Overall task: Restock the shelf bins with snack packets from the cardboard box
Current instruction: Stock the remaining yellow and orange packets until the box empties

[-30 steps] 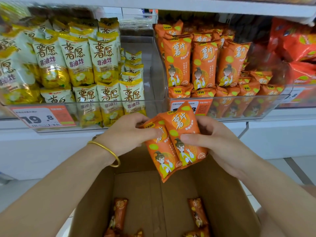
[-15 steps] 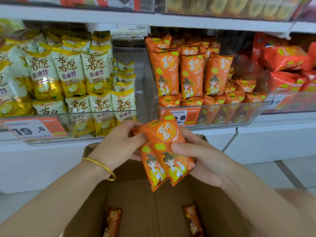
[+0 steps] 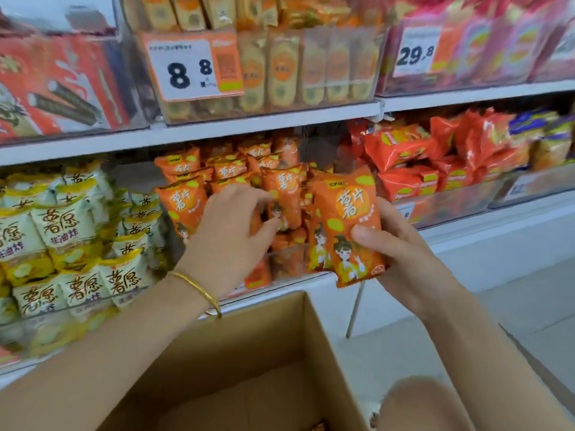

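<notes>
My right hand (image 3: 401,244) grips two orange snack packets (image 3: 348,222), held upright just in front of the clear shelf bin (image 3: 286,264) that holds several matching orange packets (image 3: 183,200). My left hand (image 3: 233,234), a gold bangle on its wrist, reaches into that bin. Its loosely spread fingers and thumb touch the standing packets around one upright packet (image 3: 281,188). Below my arms sits the open cardboard box (image 3: 255,346), and most of its inside is out of view.
A bin of yellow and white packets (image 3: 74,231) stands to the left. Red packets (image 3: 404,150) fill the bin to the right. The upper shelf carries bins with price tags (image 3: 193,68). White floor (image 3: 513,300) lies on the right.
Both hands rose from above the box to the orange bin. My left hand let go of the packets and reached into the bin. The view tilted up.
</notes>
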Demonstrator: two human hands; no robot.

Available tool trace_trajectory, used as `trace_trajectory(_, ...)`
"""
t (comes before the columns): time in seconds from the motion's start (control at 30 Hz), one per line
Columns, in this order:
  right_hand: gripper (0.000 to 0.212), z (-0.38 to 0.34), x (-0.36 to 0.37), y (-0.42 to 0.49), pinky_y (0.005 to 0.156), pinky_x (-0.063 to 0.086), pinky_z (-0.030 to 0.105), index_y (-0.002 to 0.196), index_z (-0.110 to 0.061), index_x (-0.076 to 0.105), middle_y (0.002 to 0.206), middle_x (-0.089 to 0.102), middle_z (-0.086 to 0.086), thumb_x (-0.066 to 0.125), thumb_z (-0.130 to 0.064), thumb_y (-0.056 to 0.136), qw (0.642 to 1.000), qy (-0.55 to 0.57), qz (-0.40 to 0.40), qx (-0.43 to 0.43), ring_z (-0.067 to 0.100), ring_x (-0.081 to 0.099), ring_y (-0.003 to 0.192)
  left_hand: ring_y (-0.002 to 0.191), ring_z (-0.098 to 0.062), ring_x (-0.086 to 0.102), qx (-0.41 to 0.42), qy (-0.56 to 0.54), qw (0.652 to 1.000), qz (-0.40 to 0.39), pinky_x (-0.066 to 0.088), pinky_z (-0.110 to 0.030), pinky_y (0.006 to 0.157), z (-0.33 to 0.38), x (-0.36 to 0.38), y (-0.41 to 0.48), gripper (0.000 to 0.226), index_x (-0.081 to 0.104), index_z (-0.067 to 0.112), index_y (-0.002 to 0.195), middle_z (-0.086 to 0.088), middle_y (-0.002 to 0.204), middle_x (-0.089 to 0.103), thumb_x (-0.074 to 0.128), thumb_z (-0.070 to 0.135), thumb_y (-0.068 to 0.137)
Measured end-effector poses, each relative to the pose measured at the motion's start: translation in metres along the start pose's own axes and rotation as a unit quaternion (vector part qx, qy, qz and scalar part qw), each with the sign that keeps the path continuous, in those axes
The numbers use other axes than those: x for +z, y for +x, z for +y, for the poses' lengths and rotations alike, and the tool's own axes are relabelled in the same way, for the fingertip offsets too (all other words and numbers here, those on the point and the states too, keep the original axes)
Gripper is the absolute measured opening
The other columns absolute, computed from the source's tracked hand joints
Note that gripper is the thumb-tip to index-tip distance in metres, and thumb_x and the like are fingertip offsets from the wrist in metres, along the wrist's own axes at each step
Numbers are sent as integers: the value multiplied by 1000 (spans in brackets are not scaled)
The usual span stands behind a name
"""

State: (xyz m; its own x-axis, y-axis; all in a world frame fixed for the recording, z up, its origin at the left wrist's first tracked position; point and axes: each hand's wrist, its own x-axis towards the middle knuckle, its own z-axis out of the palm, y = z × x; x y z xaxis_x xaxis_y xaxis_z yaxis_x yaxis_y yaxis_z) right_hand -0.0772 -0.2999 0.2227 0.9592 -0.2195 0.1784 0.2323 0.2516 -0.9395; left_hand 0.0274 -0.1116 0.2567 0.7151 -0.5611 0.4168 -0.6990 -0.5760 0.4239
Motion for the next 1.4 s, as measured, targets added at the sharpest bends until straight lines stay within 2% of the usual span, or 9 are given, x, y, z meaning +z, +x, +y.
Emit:
trace_trajectory(0.13,84,-20,-44,32,76,54,26,115,-22,60,106,69,-2,93,-41,40,997,-45,28,-50,15,66,99,125,-38,42,108,196,974,25,30,-47,106,7,22,49,55,54,5,128,-15,133,50,71,24,79)
trace_trajectory(0.23,60,-21,-57,66,76,53,24,111,-23,59,99,71,-7,82,-12,57,997,-58,13,-59,10,66,93,138,-35,30,72,292,953,-17,17,-57,111,8,33,69,76,41,8,140,-15,147,38,67,44,78)
trace_trajectory(0.3,55,-17,-59,90,81,53,26,109,-24,61,102,70,-4,79,-12,59,995,-75,-15,-65,11,65,95,137,-37,32,55,325,944,-33,15,-62,109,2,37,73,82,46,8,137,-17,145,40,66,54,72)
trace_trajectory(0.4,54,-9,-59,121,89,52,30,112,-28,62,117,65,2,81,-16,63,988,-131,-67,-47,15,63,105,130,-40,40,41,335,941,-31,24,-65,106,-10,39,70,80,55,5,127,-22,137,48,62,58,69)
trace_trajectory(0.6,57,4,-58,167,80,54,31,119,-22,57,109,68,1,75,-12,65,991,-93,-90,21,17,67,100,128,-40,43,53,342,938,-29,34,-59,105,-19,38,71,82,51,6,129,-21,137,48,37,66,76)
trace_trajectory(0.87,55,13,-38,198,90,54,40,123,-8,57,113,69,8,71,-7,69,986,-101,-93,97,24,65,106,127,-40,44,64,338,938,-24,39,-54,103,-23,40,70,81,50,5,131,-22,137,48,34,65,79)
trace_trajectory(1.17,39,6,-56,168,92,53,46,113,-9,65,106,72,7,76,-10,76,984,-168,39,48,24,69,98,127,-42,43,67,341,938,-5,37,-55,103,-25,42,71,79,50,3,131,-24,137,47,42,63,81)
trace_trajectory(1.3,42,12,-42,158,86,57,36,116,-8,65,105,72,4,78,-11,76,974,-215,67,-3,18,69,95,128,-41,43,62,348,935,-9,36,-53,104,-26,43,71,82,49,4,132,-23,138,47,32,64,79)
trace_trajectory(1.4,48,19,-22,163,88,51,30,122,-8,59,111,67,1,78,-17,78,934,-347,72,-41,14,64,100,128,-40,43,64,345,936,-5,36,-53,103,-27,44,71,82,48,5,133,-22,138,47,33,64,79)
